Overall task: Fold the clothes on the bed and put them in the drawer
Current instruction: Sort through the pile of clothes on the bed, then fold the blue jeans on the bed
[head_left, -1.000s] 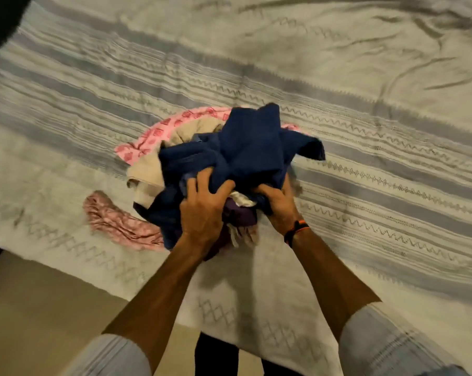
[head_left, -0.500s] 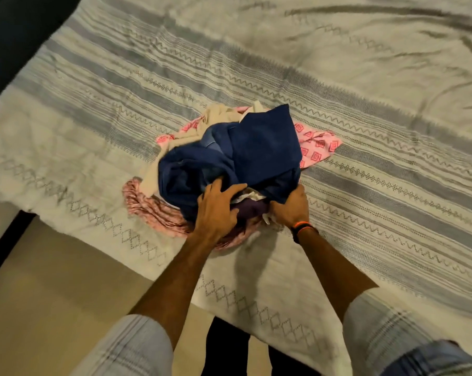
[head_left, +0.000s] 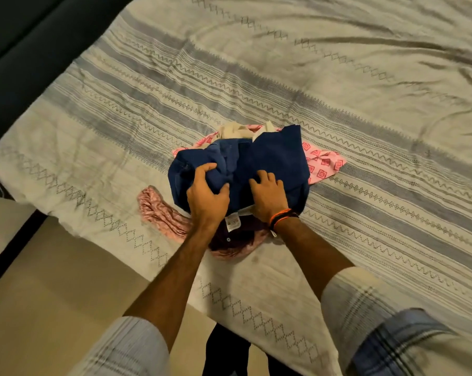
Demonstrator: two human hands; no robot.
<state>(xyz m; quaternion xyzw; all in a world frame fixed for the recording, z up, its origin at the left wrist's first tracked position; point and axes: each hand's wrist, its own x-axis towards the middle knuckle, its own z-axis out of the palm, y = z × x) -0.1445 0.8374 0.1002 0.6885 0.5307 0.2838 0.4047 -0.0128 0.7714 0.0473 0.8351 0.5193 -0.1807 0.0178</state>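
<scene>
Both my hands are on top of the pile of clothes, which sits on the bed near its edge, right in front of me. My left hand (head_left: 206, 189) curls its fingers and thumb into a bunch of the navy blue garment (head_left: 273, 161); my right hand (head_left: 267, 195) lies on the same cloth, just beside the left, with fingers spread and lightly bent, pressing more than gripping. Under the blue one I see a pink patterned piece (head_left: 323, 165) beyond my right hand, a cream one (head_left: 230, 130) at the far side, a dark maroon garment with a white label (head_left: 233, 234) by my wrists, and a pink crinkled cloth (head_left: 159, 213) left of my left hand. I judge the job barely begun: nothing is folded. To do this well I should lift only the blue garment free, find its collar or hem, and spread it flat on the bedspread (head_left: 338, 77) beyond the pile.
</scene>
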